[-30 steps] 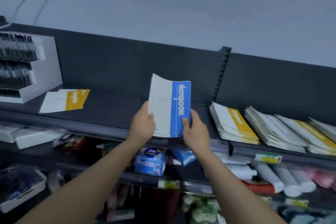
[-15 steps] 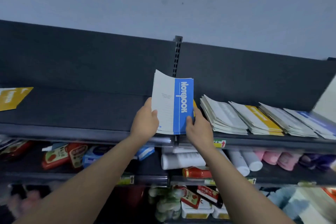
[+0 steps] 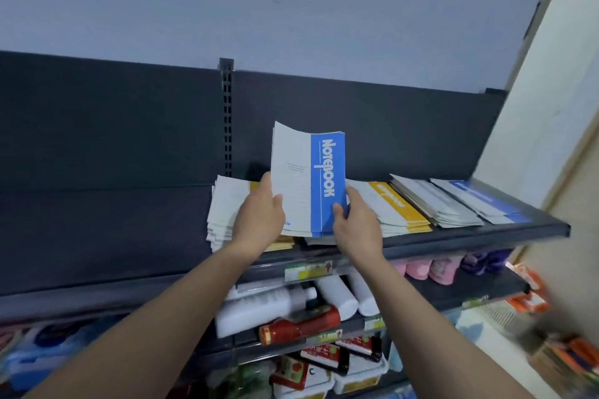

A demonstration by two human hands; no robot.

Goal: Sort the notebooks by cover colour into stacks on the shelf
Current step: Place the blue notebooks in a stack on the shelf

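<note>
So the blue notebooks [image 3: 308, 185], looks like a few held together as one bundle, are standing upright over the front edge of the shelf [image 3: 97, 236], right in front of the fanned-out stacks. The left hand [image 3: 259, 220] grips the white left side with the thumb on the front cover, and the right hand [image 3: 356, 223] pinches the lower right corner with the thumb on the blue band. Best bet from here: keep both hands on, tap the bottom edges square, then carry the lot to the blue stack [image 3: 486, 201] at the shelf's right end and lay it flat with the bands lined up, without nudging the yellow stack [image 3: 392, 204] or the white stack [image 3: 431, 201] on the way. Another pale stack [image 3: 223, 204] sits just behind the left hand. Writing-wise, the band says "NOTEBOOK" in white, running vertically; the small print on the white part is too tiny to read, and the yellow band's lettering is a blur. Below, a price label [image 3: 308, 270] on the shelf lip isn't legible either, with white bottles [image 3: 337, 298] and a red bottle [image 3: 301, 325] lying underneath.
</note>
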